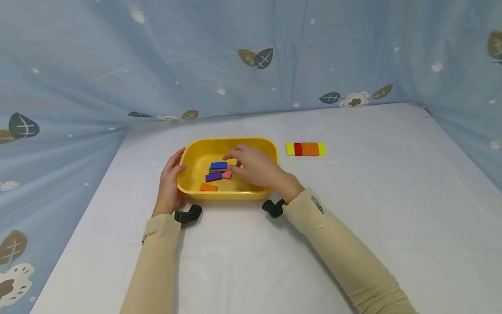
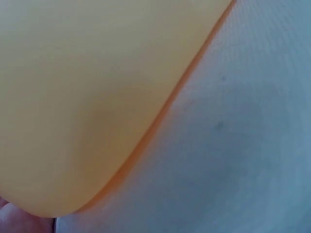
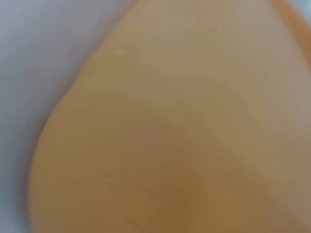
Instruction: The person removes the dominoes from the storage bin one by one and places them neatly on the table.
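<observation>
A shallow yellow plastic basin (image 1: 227,196) stands on the white cloth, its side filling much of both wrist views. My left hand (image 1: 169,181) grips its left end, thumb over the rim and fingers along the outside. Inside lie small flat blocks: a blue block (image 1: 218,165) on top of others, a purple block (image 1: 213,176), a pink block (image 1: 227,175), an orange block (image 1: 208,187), and a partly hidden green one. My right hand (image 1: 256,165) reaches over the right side into the basin, thumb and forefinger apart beside the blue and pink blocks. Nothing shows between them.
Right of the basin, several flat blocks form a tight row (image 1: 306,149) of yellow, red and orange. A blue patterned curtain (image 1: 219,56) hangs behind and along the sides of the white cloth (image 1: 235,261). A dark wrist device (image 1: 188,214) sits at each cuff.
</observation>
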A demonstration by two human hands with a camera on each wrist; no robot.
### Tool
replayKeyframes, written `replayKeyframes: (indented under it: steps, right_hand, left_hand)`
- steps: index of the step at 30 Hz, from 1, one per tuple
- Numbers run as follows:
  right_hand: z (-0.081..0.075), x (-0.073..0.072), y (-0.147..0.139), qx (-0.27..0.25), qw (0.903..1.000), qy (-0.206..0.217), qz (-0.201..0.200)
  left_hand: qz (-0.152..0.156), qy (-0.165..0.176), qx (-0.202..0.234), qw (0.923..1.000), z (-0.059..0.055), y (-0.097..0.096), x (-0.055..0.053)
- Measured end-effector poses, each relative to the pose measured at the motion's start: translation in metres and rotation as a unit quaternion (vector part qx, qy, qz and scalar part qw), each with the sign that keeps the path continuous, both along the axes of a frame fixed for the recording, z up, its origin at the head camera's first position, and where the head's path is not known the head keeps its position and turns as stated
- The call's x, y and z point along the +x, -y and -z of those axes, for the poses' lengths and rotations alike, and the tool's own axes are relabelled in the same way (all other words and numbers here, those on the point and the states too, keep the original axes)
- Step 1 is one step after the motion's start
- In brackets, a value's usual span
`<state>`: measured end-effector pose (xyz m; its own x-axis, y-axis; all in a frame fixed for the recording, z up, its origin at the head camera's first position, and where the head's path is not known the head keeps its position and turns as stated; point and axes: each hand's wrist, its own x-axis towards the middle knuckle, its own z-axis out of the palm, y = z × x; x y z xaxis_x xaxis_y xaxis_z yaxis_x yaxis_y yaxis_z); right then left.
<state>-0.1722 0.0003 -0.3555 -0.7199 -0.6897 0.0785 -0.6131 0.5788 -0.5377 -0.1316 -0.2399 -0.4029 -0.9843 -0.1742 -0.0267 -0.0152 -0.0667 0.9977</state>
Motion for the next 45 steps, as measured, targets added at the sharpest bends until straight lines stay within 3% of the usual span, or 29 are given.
replayKeyframes:
  steps: [9,15,23,45]
  right_hand:
    - [0.015,0.005,0.03,0.031,0.9994,0.014,-0.007]
    - [0.024,0.005,0.036,0.068,0.9974,0.013,-0.021]
    - [0.025,0.007,0.037,0.087,0.9957,0.016,-0.025]
    - [0.023,0.01,0.034,0.101,0.9945,-0.02,0.02]
  left_hand:
    - [0.001,0.0,0.005,1.0,0.008,0.0,0.0]
    - [0.001,0.002,-0.026,0.9997,0.005,0.002,-0.001]
    - [0.001,0.008,-0.031,0.9995,-0.001,0.001,-0.001]
    - [-0.003,0.002,-0.015,0.9999,0.002,0.002,-0.002]
